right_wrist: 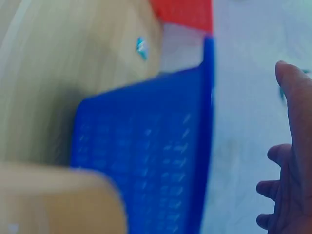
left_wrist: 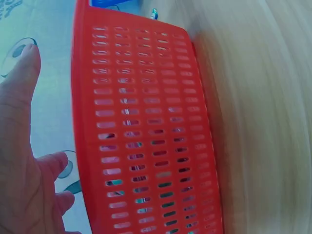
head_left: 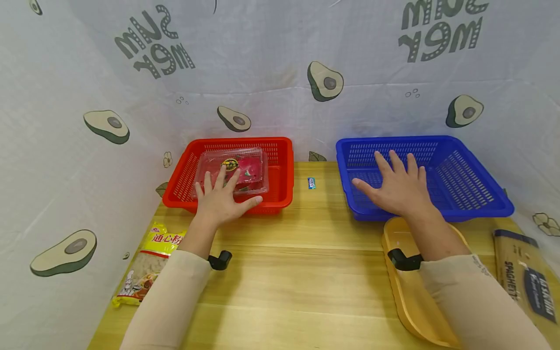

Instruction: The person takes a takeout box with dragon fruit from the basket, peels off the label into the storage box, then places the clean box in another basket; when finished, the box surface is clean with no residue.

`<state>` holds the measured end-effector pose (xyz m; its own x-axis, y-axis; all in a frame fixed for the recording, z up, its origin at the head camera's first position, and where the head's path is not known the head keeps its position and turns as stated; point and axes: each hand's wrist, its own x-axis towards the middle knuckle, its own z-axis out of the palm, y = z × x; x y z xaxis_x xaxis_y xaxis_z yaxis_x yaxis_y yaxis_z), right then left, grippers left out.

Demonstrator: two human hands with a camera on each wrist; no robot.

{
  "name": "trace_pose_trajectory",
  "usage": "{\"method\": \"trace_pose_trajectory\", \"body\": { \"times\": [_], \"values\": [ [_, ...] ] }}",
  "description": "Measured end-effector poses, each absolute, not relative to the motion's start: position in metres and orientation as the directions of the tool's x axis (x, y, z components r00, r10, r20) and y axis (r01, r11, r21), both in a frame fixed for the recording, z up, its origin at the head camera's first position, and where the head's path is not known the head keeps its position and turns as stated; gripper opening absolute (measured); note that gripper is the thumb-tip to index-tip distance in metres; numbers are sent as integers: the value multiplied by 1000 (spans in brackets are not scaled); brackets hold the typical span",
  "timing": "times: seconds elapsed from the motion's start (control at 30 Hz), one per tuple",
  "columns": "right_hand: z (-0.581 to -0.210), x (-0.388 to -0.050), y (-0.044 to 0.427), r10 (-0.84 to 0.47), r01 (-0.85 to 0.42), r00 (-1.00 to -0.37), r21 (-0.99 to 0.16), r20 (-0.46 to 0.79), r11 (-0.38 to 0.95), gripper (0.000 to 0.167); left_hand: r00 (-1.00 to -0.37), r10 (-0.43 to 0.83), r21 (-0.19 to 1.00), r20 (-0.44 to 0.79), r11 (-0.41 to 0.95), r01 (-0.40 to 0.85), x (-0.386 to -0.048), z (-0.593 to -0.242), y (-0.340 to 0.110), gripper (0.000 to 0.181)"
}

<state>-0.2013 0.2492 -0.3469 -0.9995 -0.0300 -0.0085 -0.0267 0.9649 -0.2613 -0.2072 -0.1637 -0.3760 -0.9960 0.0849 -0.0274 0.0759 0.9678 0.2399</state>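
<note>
Head: bright, even light, soft shadows on wooden tabletop (head_left: pixel 297 287), glare on clear plastic clamshell (head_left: pixel 251 170) | left wrist: bluish cast | right wrist: hazy, foreground yellow tray (right_wrist: pixel 58 204) blurred

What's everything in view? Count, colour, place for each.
Left basket: 1, red, back left
Box: 1, clear, in left basket
Right basket: 1, blue, back right
Packet: 1, blue-white, between baskets
Tray: 1, yellow, before right basket
Bag: 1, partly yellow, left edge
Spaghetti pack: 1, brown, right edge
Table: 1, yellowish wood, underneath
Cloth: count unclear, white, behind
Wrist mounts: 2, black, wrists
Sleeves: 2, beige, forearms
Left hand: 1, bare, at left basket
Right hand: 1, bare, at right basket
</note>
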Motion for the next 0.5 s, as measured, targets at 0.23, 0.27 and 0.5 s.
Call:
{"method": "trace_pose_trajectory", "body": {
  "times": [0.23,0.27,0.5],
  "values": [
    [-336,-190,215,-114,-131,-990,-244,82,961,100,-983,152,298,106,938,177,-193,-373,-156,96],
    [-336,-188,210,-130,-149,-987,-244,92,958,97,-977,170,309,131,929,203,-190,-373,-154,94],
    [-346,-171,177,-212,-233,-972,-328,99,915,82,-893,264,400,365,821,406,-166,-380,-131,64]
  ]
}}
